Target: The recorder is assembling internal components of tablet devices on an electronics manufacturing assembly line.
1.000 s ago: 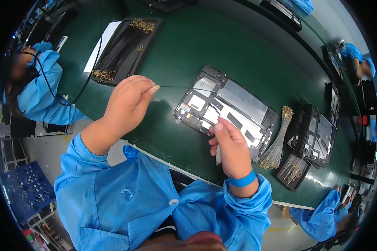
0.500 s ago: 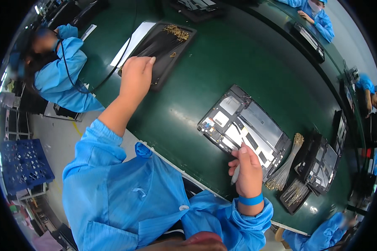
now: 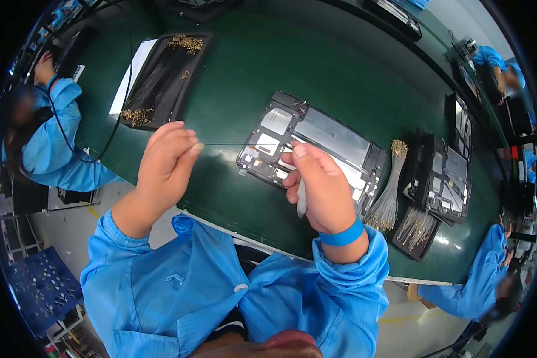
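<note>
A thin black cable (image 3: 238,144) is stretched between my two hands, level above the green table. My left hand (image 3: 167,170) pinches its left end between thumb and fingers. My right hand (image 3: 325,188), with a blue band at the wrist, is closed around a slim grey pen-like tool (image 3: 302,200); its tip is mostly hidden by the fingers. The cable's right end reaches that hand's fingertips. Just beyond the right hand lies an opened tablet-like device (image 3: 334,140) with its inner parts showing. Behind my left hand, a black tray (image 3: 191,80) carries many black cables with gold ends.
A bundle of grey cables (image 3: 388,194) lies right of the device, beside a small dark box (image 3: 416,247) of more cables. Further right are stacked opened devices (image 3: 446,179). White paper (image 3: 128,83) lies by the tray. Co-workers in blue sit at left and right.
My left hand has come away from the tray, toward me and the right hand, with a cable in its fingers. The whole view has shifted, and the cable now spans both hands.
</note>
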Demonstrator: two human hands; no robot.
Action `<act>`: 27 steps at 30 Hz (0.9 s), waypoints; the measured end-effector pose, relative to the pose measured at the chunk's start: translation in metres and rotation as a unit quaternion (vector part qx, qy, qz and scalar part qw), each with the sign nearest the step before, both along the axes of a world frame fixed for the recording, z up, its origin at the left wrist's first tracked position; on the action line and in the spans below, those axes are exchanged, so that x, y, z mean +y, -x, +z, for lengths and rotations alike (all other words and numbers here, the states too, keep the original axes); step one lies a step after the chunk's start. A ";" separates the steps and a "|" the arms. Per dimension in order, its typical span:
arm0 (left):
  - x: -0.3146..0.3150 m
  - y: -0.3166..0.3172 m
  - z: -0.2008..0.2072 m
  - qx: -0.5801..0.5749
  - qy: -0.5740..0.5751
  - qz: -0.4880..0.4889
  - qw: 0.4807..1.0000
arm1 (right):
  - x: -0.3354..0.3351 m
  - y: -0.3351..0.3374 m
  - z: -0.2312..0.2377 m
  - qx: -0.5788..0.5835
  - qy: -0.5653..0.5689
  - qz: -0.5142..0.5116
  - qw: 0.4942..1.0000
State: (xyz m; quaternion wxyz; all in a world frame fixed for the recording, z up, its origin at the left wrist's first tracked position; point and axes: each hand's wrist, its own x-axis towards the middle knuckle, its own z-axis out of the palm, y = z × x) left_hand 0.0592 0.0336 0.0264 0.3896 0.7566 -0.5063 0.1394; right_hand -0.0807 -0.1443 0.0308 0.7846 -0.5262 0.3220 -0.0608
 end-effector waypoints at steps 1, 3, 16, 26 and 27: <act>0.000 0.001 -0.002 0.002 -0.001 0.000 1.000 | -0.001 0.002 -0.001 -0.002 -0.021 -0.003 1.000; 0.000 0.001 -0.006 0.024 -0.007 -0.012 1.000 | -0.002 0.006 -0.002 0.015 -0.032 0.005 0.999; -0.044 0.056 -0.047 0.044 -0.134 -0.133 0.981 | 0.020 0.042 -0.033 0.075 -0.185 -0.070 0.977; -0.055 0.052 -0.055 0.016 -0.158 -0.126 0.979 | 0.019 0.018 -0.049 -0.065 0.265 -0.269 0.924; -0.055 0.052 -0.054 0.016 -0.164 -0.129 0.978 | 0.019 0.017 -0.054 -0.065 0.342 -0.267 0.899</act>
